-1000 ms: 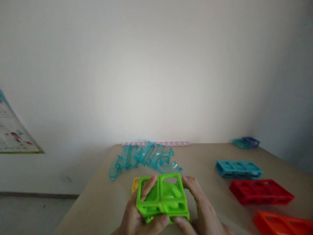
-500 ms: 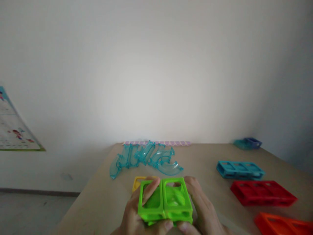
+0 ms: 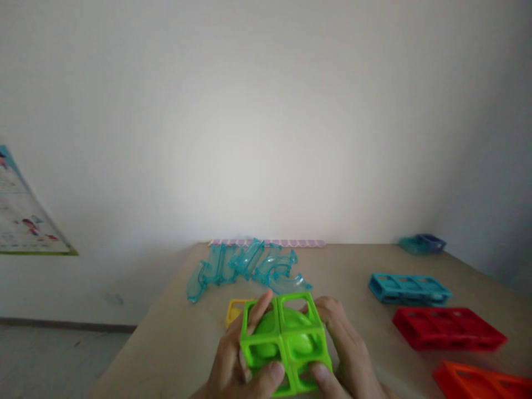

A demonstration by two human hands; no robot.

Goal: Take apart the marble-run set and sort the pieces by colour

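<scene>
Two bright green open-sided toy blocks (image 3: 281, 332) sit side by side, held up low in the centre of the head view. A rounded green piece shows inside their openings. My left hand (image 3: 233, 354) wraps the left block, its thumb on the near face and a finger reaching into the top opening. Around the right block curls my right hand (image 3: 344, 349), with its thumb at the near lower opening. Just behind my left fingers lies a yellow block (image 3: 234, 311), partly hidden.
On the table (image 3: 166, 343) beyond my hands lie several clear blue track pieces (image 3: 249, 260). A teal block row (image 3: 409, 288), a red block row (image 3: 449, 328) and orange blocks (image 3: 482, 382) line the right. A purple block (image 3: 431, 244) stands at the far right corner.
Both hands have tilted the green blocks, so their near face now turns up toward me. The thumbs have shifted from below onto that face.
</scene>
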